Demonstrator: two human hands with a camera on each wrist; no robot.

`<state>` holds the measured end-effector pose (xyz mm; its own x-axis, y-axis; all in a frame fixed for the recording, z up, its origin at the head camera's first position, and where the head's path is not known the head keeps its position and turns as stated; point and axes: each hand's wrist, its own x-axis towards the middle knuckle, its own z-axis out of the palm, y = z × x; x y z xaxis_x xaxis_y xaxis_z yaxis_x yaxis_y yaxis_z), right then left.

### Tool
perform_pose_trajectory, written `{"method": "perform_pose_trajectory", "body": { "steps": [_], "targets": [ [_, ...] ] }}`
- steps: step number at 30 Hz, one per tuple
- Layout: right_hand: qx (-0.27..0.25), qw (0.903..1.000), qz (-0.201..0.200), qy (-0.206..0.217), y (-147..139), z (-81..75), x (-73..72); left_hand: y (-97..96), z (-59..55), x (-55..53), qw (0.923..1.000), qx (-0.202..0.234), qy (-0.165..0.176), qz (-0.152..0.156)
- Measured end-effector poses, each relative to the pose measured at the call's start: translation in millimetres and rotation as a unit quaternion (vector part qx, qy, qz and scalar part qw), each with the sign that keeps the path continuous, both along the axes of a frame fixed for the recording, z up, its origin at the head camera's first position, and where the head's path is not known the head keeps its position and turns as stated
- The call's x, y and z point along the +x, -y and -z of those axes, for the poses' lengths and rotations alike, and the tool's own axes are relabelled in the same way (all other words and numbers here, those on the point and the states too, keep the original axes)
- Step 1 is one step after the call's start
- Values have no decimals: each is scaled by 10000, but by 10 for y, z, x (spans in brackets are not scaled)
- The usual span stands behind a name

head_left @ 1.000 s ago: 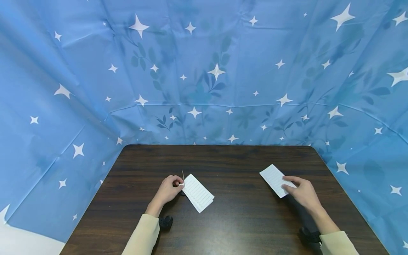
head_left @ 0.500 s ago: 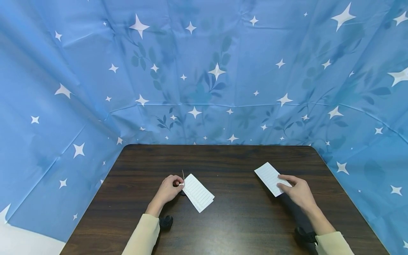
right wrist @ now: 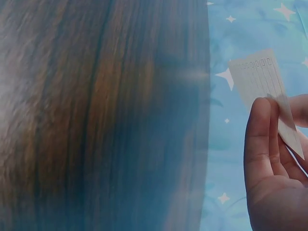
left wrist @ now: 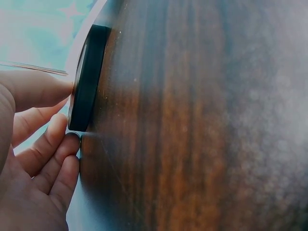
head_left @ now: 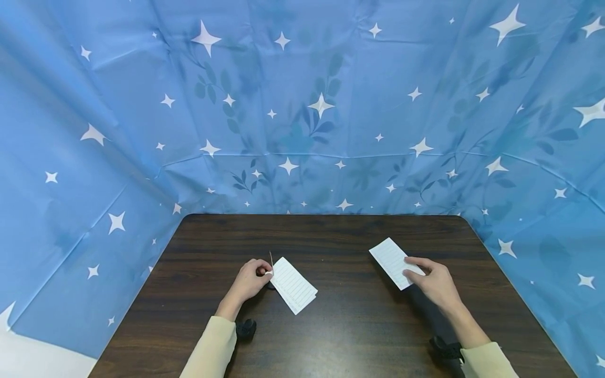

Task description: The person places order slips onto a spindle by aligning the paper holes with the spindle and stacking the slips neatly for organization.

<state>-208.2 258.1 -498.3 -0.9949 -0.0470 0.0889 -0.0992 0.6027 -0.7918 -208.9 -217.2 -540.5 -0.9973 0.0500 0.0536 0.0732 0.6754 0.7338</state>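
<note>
My left hand (head_left: 248, 282) pinches at the foot of a bill spike, whose thin metal pin (head_left: 271, 259) rises past the fingertips. A small stack of lined white paper slips (head_left: 295, 290) lies on the spike, slanting to the right. The left wrist view shows its thick black base (left wrist: 90, 77) edge-on, with the thumb right at the pale paper edge above it. My right hand (head_left: 436, 287) holds another lined slip (head_left: 389, 261) by its near right edge, thumb on one side and fingers on the other. Printed lines show on it in the right wrist view.
The dark wood-grain table (head_left: 340, 336) has rounded far corners. Behind and beside it hangs a blue curtain (head_left: 302, 105) with white stars and leaves. Black straps (head_left: 246, 329) sit on both wrists, below cream sleeves (head_left: 210, 349).
My right hand has moved left and slightly away from me with its slip, coming closer to the stack. The left hand, spike and stacked slips have stayed in place.
</note>
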Motion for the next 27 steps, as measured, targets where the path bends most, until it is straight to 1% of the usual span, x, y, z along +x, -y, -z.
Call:
{"method": "perform_pose_trajectory", "body": {
  "steps": [7,21,27],
  "targets": [
    [-125,9999,-65,-40,84,-26,-10,3,-9,0,10000,-11,-22,1],
    [-768,9970,18,-16,252,-109,-31,-5,-28,3,10000,-12,-28,-59],
    [-1016,9948,5,78,291,-100,-60,-8,-37,8,10000,9,42,-42]
  ]
}}
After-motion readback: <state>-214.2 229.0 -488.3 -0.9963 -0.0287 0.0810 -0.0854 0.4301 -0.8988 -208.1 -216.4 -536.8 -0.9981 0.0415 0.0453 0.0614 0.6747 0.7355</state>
